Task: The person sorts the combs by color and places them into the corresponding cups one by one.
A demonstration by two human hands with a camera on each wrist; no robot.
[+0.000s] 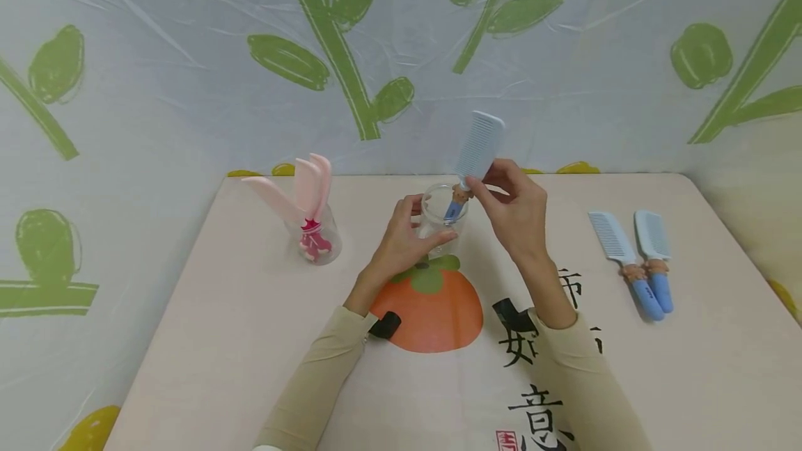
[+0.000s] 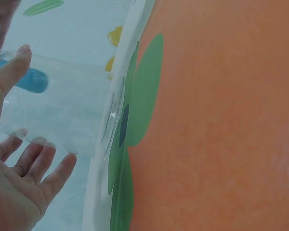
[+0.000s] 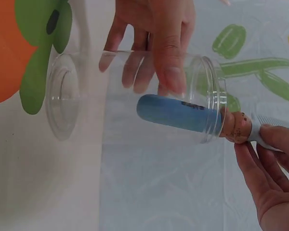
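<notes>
A clear jar (image 1: 438,246) stands on the table, and my left hand (image 1: 404,235) holds it round the side, thumb on one side and fingers on the other. Between thumb and fingertips my right hand (image 1: 516,211) pinches a light blue comb (image 1: 481,141) near its brown bear-shaped neck. The comb's teeth point up; its darker blue handle (image 3: 173,111) hangs inside the jar, above the bottom. In the right wrist view the left thumb lies against the jar wall just below the rim. The left wrist view shows the handle's rounded end through the glass.
At the left, another clear jar (image 1: 335,242) holds several pink combs (image 1: 307,186) with a dark pink figure. Two more blue combs, one wide-toothed (image 1: 610,239) and one broader (image 1: 654,235), lie on the table at the right. The table mat (image 1: 207,339) bears a persimmon print and black characters.
</notes>
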